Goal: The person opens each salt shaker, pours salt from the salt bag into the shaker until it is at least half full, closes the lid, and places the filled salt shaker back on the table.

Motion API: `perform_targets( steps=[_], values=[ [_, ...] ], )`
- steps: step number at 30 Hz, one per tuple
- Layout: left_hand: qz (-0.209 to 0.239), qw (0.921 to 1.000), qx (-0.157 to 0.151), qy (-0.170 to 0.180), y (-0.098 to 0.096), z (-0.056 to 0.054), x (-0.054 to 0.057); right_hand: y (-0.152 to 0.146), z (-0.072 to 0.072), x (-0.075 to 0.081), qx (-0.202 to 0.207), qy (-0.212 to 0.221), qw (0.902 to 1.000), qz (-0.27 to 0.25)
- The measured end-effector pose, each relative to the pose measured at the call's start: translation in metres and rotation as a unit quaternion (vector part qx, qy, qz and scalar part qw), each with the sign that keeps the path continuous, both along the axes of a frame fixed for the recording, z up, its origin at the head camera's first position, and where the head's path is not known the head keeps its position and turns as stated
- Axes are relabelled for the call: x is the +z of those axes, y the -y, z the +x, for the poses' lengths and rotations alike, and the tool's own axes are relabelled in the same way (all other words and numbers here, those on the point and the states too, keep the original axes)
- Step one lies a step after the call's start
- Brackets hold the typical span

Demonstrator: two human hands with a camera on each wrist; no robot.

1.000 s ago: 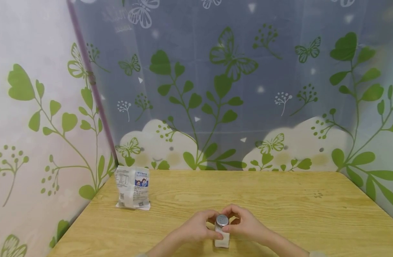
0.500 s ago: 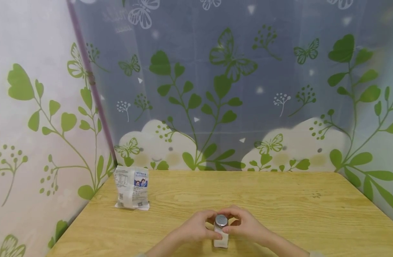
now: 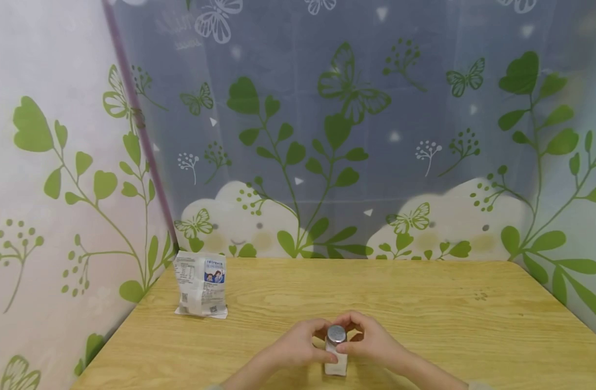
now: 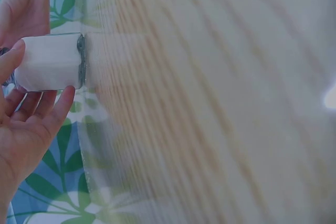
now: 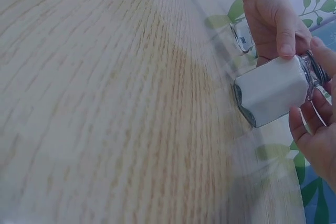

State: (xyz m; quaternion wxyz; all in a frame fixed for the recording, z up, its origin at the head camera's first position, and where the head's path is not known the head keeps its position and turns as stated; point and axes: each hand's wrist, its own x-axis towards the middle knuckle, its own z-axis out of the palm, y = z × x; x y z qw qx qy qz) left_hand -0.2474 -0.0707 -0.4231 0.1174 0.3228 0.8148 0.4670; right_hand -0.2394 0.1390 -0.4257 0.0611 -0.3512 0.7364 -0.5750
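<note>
A small glass salt shaker (image 3: 335, 366) full of white grains stands upright on the wooden table, near the front. Its metal lid (image 3: 336, 334) has small holes. My left hand (image 3: 298, 344) grips the glass body from the left, thumb on the front face. From the right, my right hand (image 3: 378, 343) pinches around the lid with thumb and fingers. In the right wrist view the shaker (image 5: 273, 87) shows its rim between the right fingertips. The left wrist view has the glass body (image 4: 50, 64) above the left hand's spread fingers (image 4: 62, 111).
A white printed packet (image 3: 201, 284) with a blue picture stands at the table's left back. The wood-grain table (image 3: 425, 303) reaches back to a blue curtain (image 3: 298, 135) with green leaves and butterflies. A pale leaf-patterned sheet (image 3: 59, 189) hangs at the left.
</note>
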Motion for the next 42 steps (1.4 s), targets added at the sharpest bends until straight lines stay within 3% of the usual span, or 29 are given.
perform_targets(
  steps=[8,17,30,42],
  values=[
    [-0.002,1.0,0.0,-0.001,-0.0001,-0.0007,-0.0001,-0.0005,0.001,0.0011,0.011,-0.018,0.9998,-0.005],
    [-0.003,1.0,0.001,0.001,-0.0007,0.0006,0.0006,0.0016,0.0052,0.0031,-0.007,0.042,0.999,-0.012],
    [-0.009,0.9999,0.003,0.006,-0.0001,0.0017,0.0038,-0.0046,-0.0018,0.0056,0.031,-0.006,0.9993,0.02],
    [-0.005,1.0,0.002,0.005,-0.0003,0.0024,0.004,0.0003,0.0009,0.0089,-0.016,0.005,0.9987,0.048]
  ],
)
